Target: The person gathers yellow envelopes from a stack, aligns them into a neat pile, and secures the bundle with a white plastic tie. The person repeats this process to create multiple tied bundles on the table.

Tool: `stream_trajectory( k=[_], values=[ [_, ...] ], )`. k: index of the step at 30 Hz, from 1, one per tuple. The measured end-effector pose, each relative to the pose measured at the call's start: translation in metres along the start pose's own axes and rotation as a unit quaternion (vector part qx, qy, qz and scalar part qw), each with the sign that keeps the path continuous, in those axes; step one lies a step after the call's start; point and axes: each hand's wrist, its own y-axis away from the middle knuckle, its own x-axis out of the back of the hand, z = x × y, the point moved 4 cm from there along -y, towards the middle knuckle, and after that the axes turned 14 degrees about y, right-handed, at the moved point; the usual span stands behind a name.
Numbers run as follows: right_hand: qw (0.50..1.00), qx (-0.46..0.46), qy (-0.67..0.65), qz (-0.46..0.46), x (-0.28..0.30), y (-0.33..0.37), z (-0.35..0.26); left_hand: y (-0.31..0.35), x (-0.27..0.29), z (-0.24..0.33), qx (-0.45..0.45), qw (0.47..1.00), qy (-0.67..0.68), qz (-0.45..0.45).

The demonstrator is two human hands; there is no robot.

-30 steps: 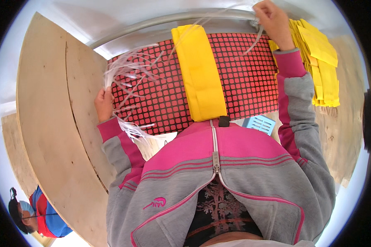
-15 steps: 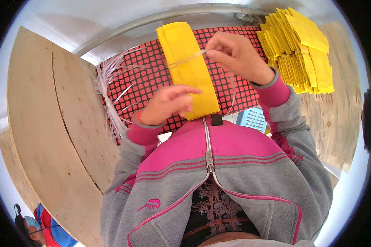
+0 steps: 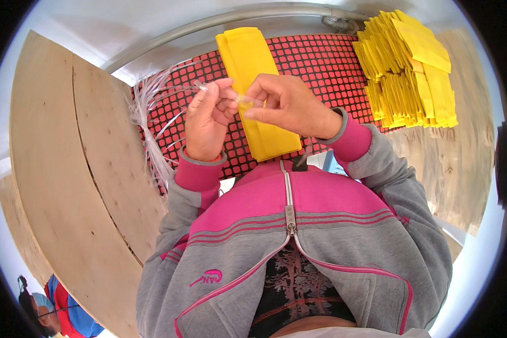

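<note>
Head view: the left hand (image 3: 206, 119) and right hand (image 3: 293, 106) pinched a thin, translucent plastic strip (image 3: 246, 100) between their fingertips, above a long, folded yellow cloth bundle (image 3: 249, 59) lying on a red-and-black checked mat (image 3: 324, 59); loose whitish strips (image 3: 145, 110) lay leftward.

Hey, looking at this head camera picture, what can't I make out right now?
All in the head view:
- Middle of the clear strip: partly hidden by fingers of the left hand and right hand.
- Part of the yellow bundle: covered by the right hand.
- Most of the blue basket: behind the jacket.
- Co-worker's lower body: cut off by the picture's edge.
</note>
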Motion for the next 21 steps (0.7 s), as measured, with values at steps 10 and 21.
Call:
stream_trajectory(
  k=[10,21],
  values=[
    [0.938,-0.132,-0.295,-0.124,-0.054,-0.024,-0.01,0.028,0.018,0.066,-0.061,0.975,-0.209,0.036],
    [0.971,-0.025,-0.233,-0.041,-0.089,-0.056,-0.027,0.041,0.022,0.088,-0.089,0.945,-0.303,0.084]
  ],
)
